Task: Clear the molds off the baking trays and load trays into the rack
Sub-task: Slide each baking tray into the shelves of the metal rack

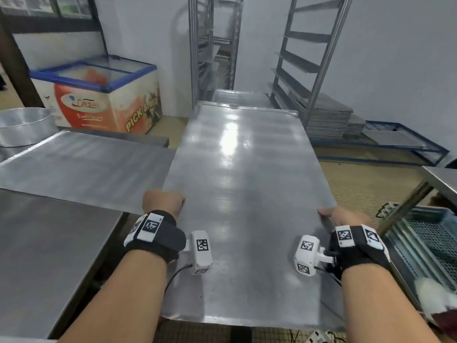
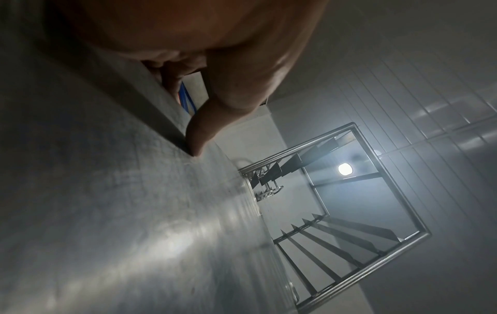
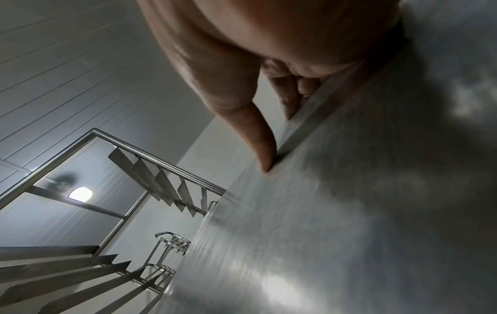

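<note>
the person holds one large baking tray (image 1: 247, 194) lengthwise in front of the body, off the steel table (image 1: 49, 256), its far short edge pointing toward the rack (image 1: 314, 60).

the left hand (image 1: 163, 203) grips the tray's left long edge. in the left wrist view the thumb (image 2: 204, 131) lies on top with its tip pressed at the raised rim, and the other fingers curl under the edge. the hand is closed around the rim, not spread.

the right hand (image 1: 346, 216) grips the tray's right long edge the same way. the right wrist view shows the thumb (image 3: 258, 136) down on the top surface beside the rim and curled fingers wrapped below the edge.

the tray surface is bare metal; no molds lie on it.

a second tray (image 1: 81, 167) lies flat on the steel table, to the left of the held tray, its right end hidden under that tray's left edge. whether they touch cannot be told.

beyond the held tray's far edge stand the rack and, to its left, a second rack (image 1: 214, 45) with trays on its rails. a stack of trays (image 1: 326, 115) sits low down at the rack's base. a chest freezer (image 1: 106, 92) stands to the left of the second rack.
</note>
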`<action>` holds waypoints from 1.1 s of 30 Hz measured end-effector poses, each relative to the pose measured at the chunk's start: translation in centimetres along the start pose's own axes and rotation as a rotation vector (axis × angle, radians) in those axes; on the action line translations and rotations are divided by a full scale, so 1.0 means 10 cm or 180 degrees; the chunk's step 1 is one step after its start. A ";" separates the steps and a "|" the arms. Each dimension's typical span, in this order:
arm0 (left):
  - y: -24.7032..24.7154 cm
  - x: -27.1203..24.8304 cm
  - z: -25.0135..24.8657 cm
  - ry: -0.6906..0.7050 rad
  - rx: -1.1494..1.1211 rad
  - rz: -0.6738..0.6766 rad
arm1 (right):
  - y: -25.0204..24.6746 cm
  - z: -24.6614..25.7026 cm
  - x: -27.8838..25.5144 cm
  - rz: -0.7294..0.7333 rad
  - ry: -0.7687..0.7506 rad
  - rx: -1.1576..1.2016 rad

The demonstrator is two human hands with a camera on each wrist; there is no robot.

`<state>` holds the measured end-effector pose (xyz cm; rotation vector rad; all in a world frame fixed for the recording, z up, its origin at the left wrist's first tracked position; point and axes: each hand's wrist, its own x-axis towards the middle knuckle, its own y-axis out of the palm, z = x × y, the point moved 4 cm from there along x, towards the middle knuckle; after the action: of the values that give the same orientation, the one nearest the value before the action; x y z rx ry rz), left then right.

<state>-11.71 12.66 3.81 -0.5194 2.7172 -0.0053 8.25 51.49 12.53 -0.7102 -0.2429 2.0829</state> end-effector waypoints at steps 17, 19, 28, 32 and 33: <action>0.83 0.34 -0.46 0.0050 0.0694 -0.0078 | 0.42 0.63 0.91 0.0023 0.0230 -0.0114; 0.98 0.49 -0.58 0.0128 0.0890 -0.0087 | 0.53 0.79 1.07 -0.0025 0.0227 -0.0137; 1.70 1.13 -1.01 0.0324 0.1661 0.0005 | 0.97 1.45 1.94 0.0105 0.0068 -0.0313; 2.03 1.46 -1.13 0.0266 0.1655 0.0075 | 1.11 1.70 2.31 0.0113 0.0075 -0.0224; 2.09 1.54 -1.16 0.0293 0.1629 0.0079 | 1.16 1.75 2.42 0.0100 0.0035 -0.0276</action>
<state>-36.58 25.90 7.57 -0.3361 2.6598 -0.7112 -20.30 65.95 12.37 -0.7816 -0.3193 2.1080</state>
